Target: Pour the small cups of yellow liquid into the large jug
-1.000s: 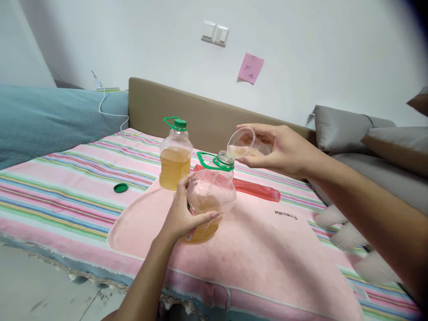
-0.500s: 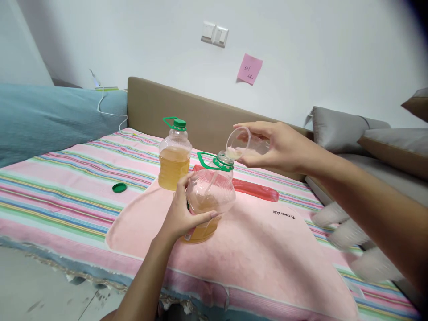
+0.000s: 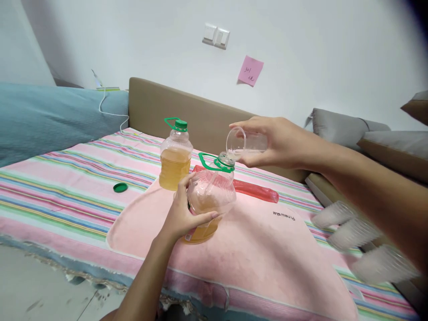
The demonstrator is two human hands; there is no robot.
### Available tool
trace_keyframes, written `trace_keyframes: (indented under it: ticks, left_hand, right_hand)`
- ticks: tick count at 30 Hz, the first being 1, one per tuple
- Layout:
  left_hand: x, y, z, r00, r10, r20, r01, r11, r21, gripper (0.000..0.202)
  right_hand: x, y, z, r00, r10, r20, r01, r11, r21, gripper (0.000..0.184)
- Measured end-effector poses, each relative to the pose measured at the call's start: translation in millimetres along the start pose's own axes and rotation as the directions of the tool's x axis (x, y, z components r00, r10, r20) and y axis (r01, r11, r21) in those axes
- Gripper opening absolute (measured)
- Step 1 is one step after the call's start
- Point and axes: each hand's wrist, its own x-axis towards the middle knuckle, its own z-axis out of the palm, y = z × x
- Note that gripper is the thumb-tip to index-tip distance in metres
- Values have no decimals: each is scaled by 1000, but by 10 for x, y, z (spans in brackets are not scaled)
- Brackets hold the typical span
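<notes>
My left hand (image 3: 187, 207) is wrapped round the side of a clear plastic jug (image 3: 214, 189) with a green ring handle and an uncapped mouth. Yellowish liquid fills its lower part, and the jug leans slightly to the right. In my right hand (image 3: 274, 142) is a clear plastic cup (image 3: 249, 141), tipped nearly on its side, its rim at the jug's mouth. Little or no liquid shows in the cup. Behind and to the left stands a second jug (image 3: 175, 162) of yellowish liquid, capped in green. A loose green cap (image 3: 120, 187) lies on the striped sheet.
A pink mat (image 3: 267, 254) lies under the jugs on the striped sheet (image 3: 67, 178). Behind the held jug is a red plastic bag (image 3: 256, 191). Several stacks of clear cups (image 3: 354, 234) lie at the right, near grey cushions (image 3: 347, 129). A brown headboard (image 3: 160, 102) runs along the wall.
The cup in my right hand has tipped further toward the jug's mouth, and the pale liquid near its rim has mostly gone. My left hand keeps its hold on the jug.
</notes>
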Motion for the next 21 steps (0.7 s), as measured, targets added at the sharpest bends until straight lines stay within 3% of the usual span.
trace_keyframes:
  ticks: [6, 11, 15, 21]
  left_hand:
    - [-11, -7, 4, 1000, -7, 3, 7, 1000, 2, 111]
    - [-14, -5, 6, 1000, -9, 6, 9, 1000, 1, 112]
    - [-16, 4, 1, 1000, -20, 7, 20, 1000, 1, 115]
    - [-9, -2, 0, 1000, -3, 3, 3, 1000, -10, 114]
  right_hand:
    - [82, -74, -25, 996, -74, 52, 81, 987, -142, 60]
    - [164, -183, -52, 986, -130, 104, 153, 955, -254, 48]
    - [212, -249, -58, 982, -142, 123, 174, 935, -309, 57]
    - [244, -291, -51, 961, -197, 196, 267, 848, -458, 51]
